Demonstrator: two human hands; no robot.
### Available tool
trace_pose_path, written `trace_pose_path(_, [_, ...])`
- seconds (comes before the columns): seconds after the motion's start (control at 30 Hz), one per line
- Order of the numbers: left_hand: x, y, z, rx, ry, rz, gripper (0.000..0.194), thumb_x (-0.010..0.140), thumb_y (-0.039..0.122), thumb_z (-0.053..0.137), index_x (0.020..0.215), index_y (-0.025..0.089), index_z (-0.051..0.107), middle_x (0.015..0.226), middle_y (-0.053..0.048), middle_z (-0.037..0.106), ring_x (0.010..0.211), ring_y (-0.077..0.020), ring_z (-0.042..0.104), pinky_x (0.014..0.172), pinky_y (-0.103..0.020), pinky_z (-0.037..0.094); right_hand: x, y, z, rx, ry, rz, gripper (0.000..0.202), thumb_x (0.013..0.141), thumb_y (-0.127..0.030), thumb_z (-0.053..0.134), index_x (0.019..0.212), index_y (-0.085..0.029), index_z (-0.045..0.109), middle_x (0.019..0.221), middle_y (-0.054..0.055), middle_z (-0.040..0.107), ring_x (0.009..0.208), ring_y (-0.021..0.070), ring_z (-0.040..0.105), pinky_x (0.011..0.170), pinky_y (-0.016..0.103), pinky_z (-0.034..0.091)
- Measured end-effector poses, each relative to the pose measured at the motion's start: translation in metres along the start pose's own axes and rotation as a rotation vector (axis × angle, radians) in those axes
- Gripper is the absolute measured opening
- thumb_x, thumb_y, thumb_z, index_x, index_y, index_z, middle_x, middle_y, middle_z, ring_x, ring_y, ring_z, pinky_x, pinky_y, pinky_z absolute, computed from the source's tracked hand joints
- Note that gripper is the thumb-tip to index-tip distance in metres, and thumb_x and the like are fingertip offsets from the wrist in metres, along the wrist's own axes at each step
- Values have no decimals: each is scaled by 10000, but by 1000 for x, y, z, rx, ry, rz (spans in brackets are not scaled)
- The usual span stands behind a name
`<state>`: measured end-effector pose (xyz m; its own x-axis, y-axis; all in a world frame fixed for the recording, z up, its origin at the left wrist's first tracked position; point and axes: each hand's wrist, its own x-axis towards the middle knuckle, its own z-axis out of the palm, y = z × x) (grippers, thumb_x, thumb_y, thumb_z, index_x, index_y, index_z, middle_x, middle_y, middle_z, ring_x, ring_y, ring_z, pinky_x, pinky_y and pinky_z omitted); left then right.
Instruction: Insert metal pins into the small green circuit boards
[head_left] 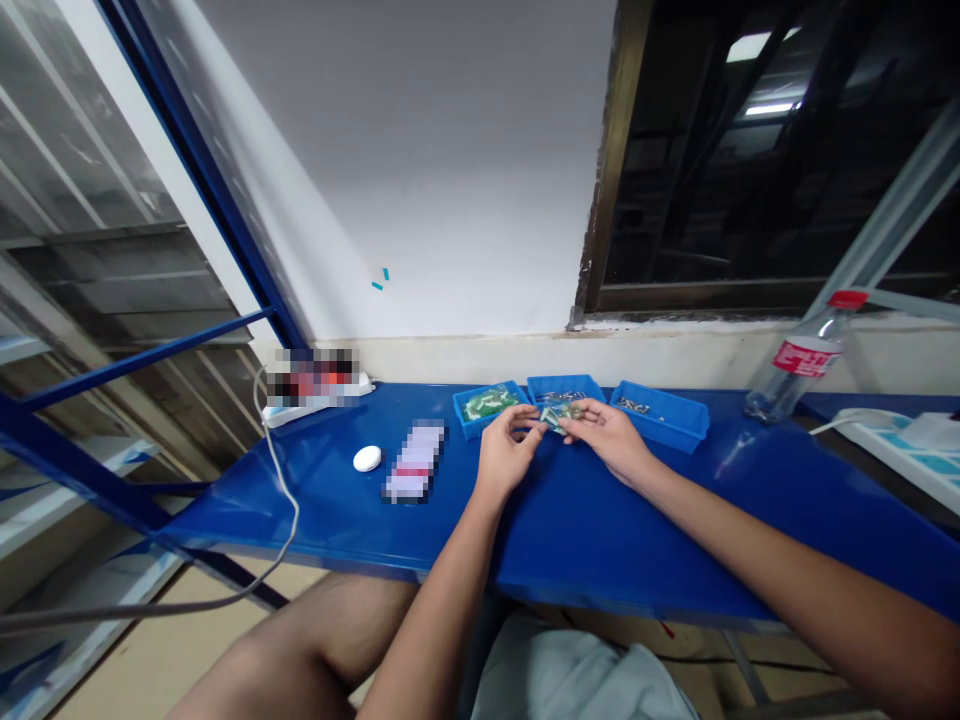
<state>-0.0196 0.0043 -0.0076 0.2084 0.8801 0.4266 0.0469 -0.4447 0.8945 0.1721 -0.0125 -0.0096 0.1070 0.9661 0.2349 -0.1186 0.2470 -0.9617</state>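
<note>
Both of my hands meet above the blue table, in front of the bins. Between them is a small clear plastic bag [553, 418] with a greenish tint; its contents are too small to make out. My left hand [510, 445] pinches the bag's left side with thumb and fingers. On its right side, my right hand [604, 432] grips it, fingers curled over the top. Behind my left hand stands a blue bin [471, 428] of green and white small bags. Small metal parts lie in the middle blue bin [566, 382] and the right blue bin [675, 428].
On the blue table [645, 540] are a white round case [367, 459] and a blurred-out phone-like object [416, 460] to the left. A power strip [300, 408] with a cable lies farther back. A red-capped bottle [802, 360] leans at right, near another power strip [907, 455].
</note>
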Motion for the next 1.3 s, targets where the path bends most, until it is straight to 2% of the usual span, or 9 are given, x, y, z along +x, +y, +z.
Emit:
trace_pose_path(0.13, [-3, 2, 1, 186, -41, 99, 260, 866, 320, 796, 1098, 209, 755, 1142, -89, 731, 914, -186, 730, 762, -296, 615, 0, 0, -3, -54, 47, -28, 516, 591, -500, 964, 899, -198, 680, 818, 28, 748, 699, 194, 707, 638, 323, 604])
trace_pose_path(0.23, [-4, 3, 3, 164, -116, 120, 410, 810, 336, 851, 1189, 219, 745, 1197, -98, 719, 972, -205, 731, 795, -305, 634, -5, -4, 0, -54, -100, -16, 465, 702, -507, 908, 999, -199, 728, 954, 64, 780, 904, 235, 748, 799, 356, 620])
trace_pose_path(0.33, [-4, 2, 2, 143, -104, 102, 319, 887, 342, 773, 1178, 214, 748, 1182, -94, 745, 1015, -219, 738, 867, -326, 631, -10, -8, 4, -39, -209, -9, 438, 817, -546, 810, 1091, -208, 758, 1077, 89, 781, 1042, 264, 737, 907, 414, 614])
trace_pose_path(0.57, [0, 1, -1, 51, -19, -20, 230, 934, 369, 704, 1049, 176, 753, 1019, -73, 805, 926, -233, 762, 848, -335, 613, -2, -3, 0, -138, 0, -88, 463, 742, -543, 865, 1000, -188, 717, 861, 68, 736, 796, 224, 707, 578, 312, 585])
trace_pose_path(0.77, [-1, 1, 1, -54, -89, -21, 307, 891, 391, 763, 1094, 165, 716, 1027, -87, 794, 929, -220, 761, 869, -327, 602, -3, -1, 1, -86, -104, -14, 440, 722, -508, 886, 978, -181, 742, 874, 45, 755, 656, 154, 660, 632, 320, 571])
trace_pose_path(0.97, [0, 0, 2, -8, -59, -6, 295, 903, 362, 746, 1113, 160, 696, 1000, -86, 789, 890, -203, 754, 832, -309, 596, -3, -3, 2, -91, -48, 8, 462, 656, -516, 923, 919, -172, 760, 830, 55, 766, 638, 169, 670, 640, 336, 573])
trace_pose_path(1.07, [1, 4, -3, 106, 8, 51, 242, 940, 355, 696, 1105, 179, 716, 1011, -75, 789, 881, -204, 750, 825, -317, 596, -2, -2, 1, -104, -44, 19, 506, 698, -558, 882, 1000, -169, 767, 868, 91, 783, 749, 227, 722, 645, 357, 596])
trace_pose_path(1.17, [4, 13, -16, 365, 160, 167, 199, 963, 280, 647, 1124, 218, 747, 1119, -73, 770, 922, -218, 729, 836, -349, 592, -3, -1, 0, -160, -74, -6, 494, 757, -571, 833, 1041, -172, 764, 892, 102, 781, 811, 242, 734, 635, 347, 601])
trace_pose_path(1.3, [10, 19, -39, 653, 301, 313, 288, 1003, 207, 546, 1199, 253, 752, 1254, -87, 722, 1166, -274, 641, 1053, -450, 511, -5, 1, 0, -244, -143, -55, 418, 828, -546, 782, 1042, -188, 756, 901, 88, 769, 776, 216, 726, 611, 325, 592])
